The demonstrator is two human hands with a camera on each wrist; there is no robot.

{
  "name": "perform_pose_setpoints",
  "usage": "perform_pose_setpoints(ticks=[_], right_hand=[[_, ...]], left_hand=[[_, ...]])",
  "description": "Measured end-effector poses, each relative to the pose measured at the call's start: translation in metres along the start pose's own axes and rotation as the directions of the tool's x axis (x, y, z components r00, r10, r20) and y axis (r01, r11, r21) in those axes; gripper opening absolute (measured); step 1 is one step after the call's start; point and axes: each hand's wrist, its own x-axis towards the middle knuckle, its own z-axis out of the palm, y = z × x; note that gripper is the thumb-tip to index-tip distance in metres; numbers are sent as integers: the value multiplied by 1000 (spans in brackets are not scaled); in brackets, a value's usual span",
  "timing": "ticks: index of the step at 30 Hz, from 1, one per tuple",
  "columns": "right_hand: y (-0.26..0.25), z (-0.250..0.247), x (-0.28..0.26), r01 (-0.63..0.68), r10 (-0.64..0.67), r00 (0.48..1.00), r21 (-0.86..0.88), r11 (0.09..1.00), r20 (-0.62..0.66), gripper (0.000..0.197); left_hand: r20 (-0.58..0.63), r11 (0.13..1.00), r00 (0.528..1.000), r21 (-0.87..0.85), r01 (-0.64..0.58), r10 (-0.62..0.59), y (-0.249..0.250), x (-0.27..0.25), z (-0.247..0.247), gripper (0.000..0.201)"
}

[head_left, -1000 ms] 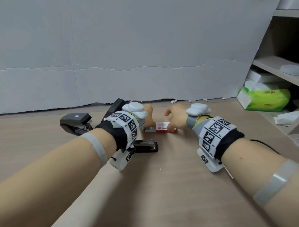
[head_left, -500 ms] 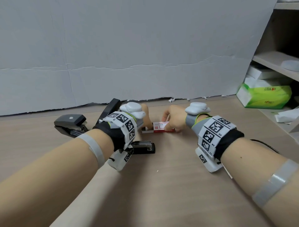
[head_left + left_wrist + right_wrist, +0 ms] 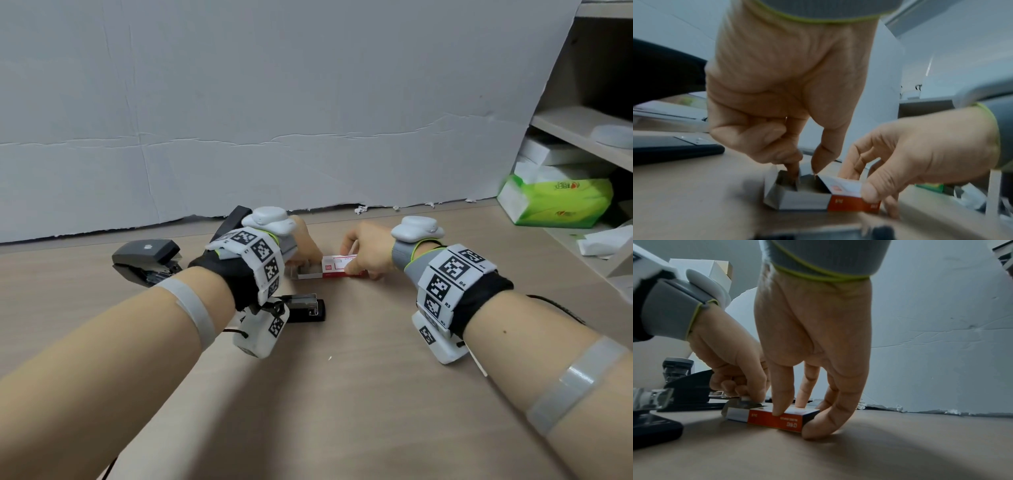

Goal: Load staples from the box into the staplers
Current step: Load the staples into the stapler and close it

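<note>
A red and white staple box lies on the wooden table, its grey inner tray slid out to the left. My right hand grips the red sleeve, thumb on the near side and fingers on the far side. My left hand dips thumb and forefinger into the tray and pinches at the staples, which the fingertips hide. A black stapler lies hinged open under my left wrist. A dark grey stapler stands further left.
A grey board wall closes off the back of the table. At the right stands a shelf unit with a green tissue pack and white paper. Bits of white foam lie along the wall's foot.
Both hands stay at the staple box with the same holds. The view has drifted a little, and the box sits slightly further left in it.
</note>
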Motion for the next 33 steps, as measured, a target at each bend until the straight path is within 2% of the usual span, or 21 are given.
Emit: perform_pose_setpoints(ticks=[4,8,12,14,16,18,20,22,24,26,29,31,33], right_hand=[[2,0,3,4,-4,1000,-3,1000,2,17],[2,1,2,-4,4,1000,-9,1000,-5,17],[0,1,0,-15,15,1000,-37,999,-4,20],[-3,0,-5,-32,32,999,-32,999,-14,30],[-9,-5,-12,-22,14,995,-74,997,-100,39],[-22,-8,-23,29,-64,974,-159,987,-219,35],[-35,-9,-36,77,-115,964,-161,984,-238,22],[-49,-2,-49,139,-155,979,-120,983,-136,17],[-57,11,-58,167,-166,986,-48,985,25,28],[-64,26,-63,173,-162,979,-89,981,120,40],[-63,41,-62,168,-136,981,-252,953,140,47],[-62,46,-62,160,-128,984,-293,943,125,42],[-59,47,-61,150,-121,986,-304,941,112,39]], left_hand=[[90,946,996,-322,41,-12,-11,-4,-12,9],[88,841,992,-541,-26,87,-24,-12,-21,8],[36,725,973,-674,-144,227,-36,-20,-23,13],[27,671,958,-720,-179,284,-45,-24,-24,16],[4,649,946,-729,-218,323,-54,-27,-26,17],[-25,650,936,-713,-264,352,-66,-32,-27,16],[-38,658,927,-693,-294,373,-75,-36,-27,16],[-40,675,916,-664,-322,398,-84,-43,-26,14],[-32,717,906,-599,-355,422,-88,-49,-22,6],[-36,775,896,-487,-403,443,-94,-58,-18,1],[-48,867,896,-233,-441,442,-96,-68,-14,4],[-57,882,885,-72,-466,462,-96,-75,-9,14],[-38,874,873,19,-485,485,-93,-78,-4,18]])
